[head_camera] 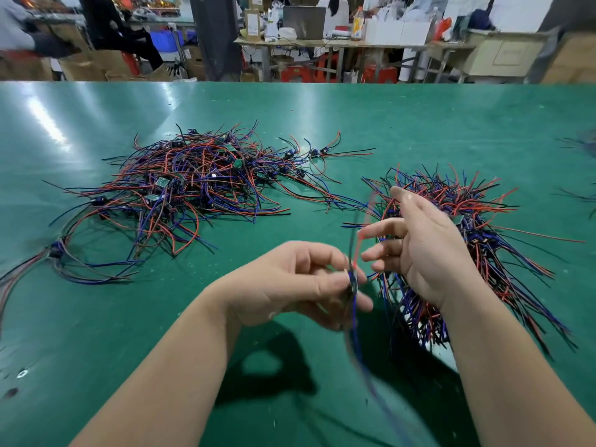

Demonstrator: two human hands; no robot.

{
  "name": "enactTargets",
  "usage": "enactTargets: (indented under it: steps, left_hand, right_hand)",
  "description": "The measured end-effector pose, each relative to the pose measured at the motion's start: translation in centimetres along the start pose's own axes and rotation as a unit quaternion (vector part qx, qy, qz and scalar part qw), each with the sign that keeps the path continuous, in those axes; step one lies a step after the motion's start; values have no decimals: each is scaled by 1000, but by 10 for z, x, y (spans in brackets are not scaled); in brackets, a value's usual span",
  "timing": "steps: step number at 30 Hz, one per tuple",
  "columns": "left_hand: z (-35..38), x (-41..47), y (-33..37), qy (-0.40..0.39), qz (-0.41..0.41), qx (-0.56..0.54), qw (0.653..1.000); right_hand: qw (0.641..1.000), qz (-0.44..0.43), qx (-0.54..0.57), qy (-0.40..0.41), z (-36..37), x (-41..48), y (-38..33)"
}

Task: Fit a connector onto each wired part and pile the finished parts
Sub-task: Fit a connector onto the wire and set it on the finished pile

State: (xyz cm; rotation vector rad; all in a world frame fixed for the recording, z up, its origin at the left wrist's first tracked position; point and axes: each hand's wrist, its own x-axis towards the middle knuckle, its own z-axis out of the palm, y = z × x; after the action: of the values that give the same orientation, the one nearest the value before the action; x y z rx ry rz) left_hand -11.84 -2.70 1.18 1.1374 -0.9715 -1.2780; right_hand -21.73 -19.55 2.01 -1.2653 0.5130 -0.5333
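Note:
My left hand (300, 282) pinches a small wired part (353, 282) between thumb and fingertips, above the green table. Its red, black and blue wires blur upward and trail down toward me. My right hand (419, 243) hovers just right of the part, fingers spread and relaxed, holding nothing; its fingertips are close to the red wire. A large loose heap of wired parts (193, 182) with small green boards lies at the centre left. A denser pile of wired parts (467, 221) lies at the right, partly hidden behind my right hand.
The green table (322, 111) stretches to a far edge. A single wired part (56, 253) lies at the left edge. More wires (580, 198) peek in at the far right. Beyond the table sit people, benches, boxes and red stools.

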Motion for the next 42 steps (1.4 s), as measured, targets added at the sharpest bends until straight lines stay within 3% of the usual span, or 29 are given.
enactTargets:
  steps: [3, 6, 10, 15, 21, 24, 26, 30, 36, 42]
  left_hand:
    - [-2, 4, 4, 56, 76, -125, 988]
    - [-2, 10, 4, 153, 127, -170, 965]
    - [5, 17, -3, 304, 179, -45, 934]
    - [12, 21, -13, 367, 240, 169, 882]
    - [11, 19, -13, 289, 256, 293, 874]
    - [15, 20, -9, 291, 182, 101, 934]
    - [17, 20, -8, 278, 124, -2, 953]
    - [20, 21, -11, 242, 91, -26, 966]
    - [35, 27, -23, 230, 113, 50, 965]
    - [51, 28, -34, 122, 46, 134, 982]
  right_hand:
    - [992, 30, -99, -74, -2, -4, 3]
    - [981, -18, -131, -139, 3, -11, 5]
    - [983, -24, 8, -183, 11, -13, 5]
    - [989, -9, 93, -117, 17, -10, 7]
    - [995, -15, 78, -64, 14, -6, 2]
    - [996, -18, 56, -75, 10, -6, 4]
    - [996, -23, 30, -86, 10, -6, 6]
    - [995, -58, -42, -70, 10, -5, 7]
    - [996, -83, -3, 11, -2, -1, -3]
    - [983, -106, 110, 100, -21, 5, -16]
